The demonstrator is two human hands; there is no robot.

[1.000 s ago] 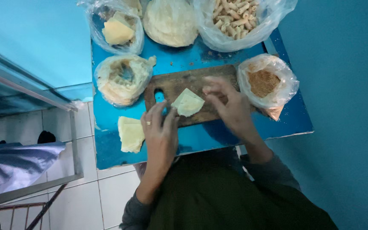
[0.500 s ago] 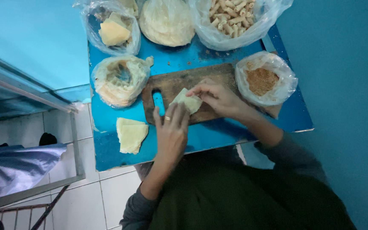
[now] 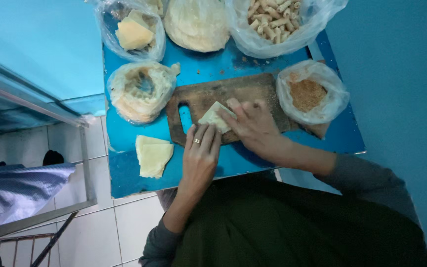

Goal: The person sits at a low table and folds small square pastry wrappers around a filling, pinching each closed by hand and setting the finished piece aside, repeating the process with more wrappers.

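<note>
Both hands on a pastry wrapper, folding it on the board.

My left hand (image 3: 201, 155) and right hand (image 3: 253, 126) are both closed lightly on a pale pastry wrapper (image 3: 214, 117) lying on the wooden cutting board (image 3: 243, 94), fingertips pinching its edges. Looks thin, soft, floppy, likely to tear; best held at edges and corners, gently. A stack of folded wrappers (image 3: 152, 155) lies on the blue table (image 3: 129, 173) just left. A bag of brown filling (image 3: 308, 94) sits at the board's right.
</note>
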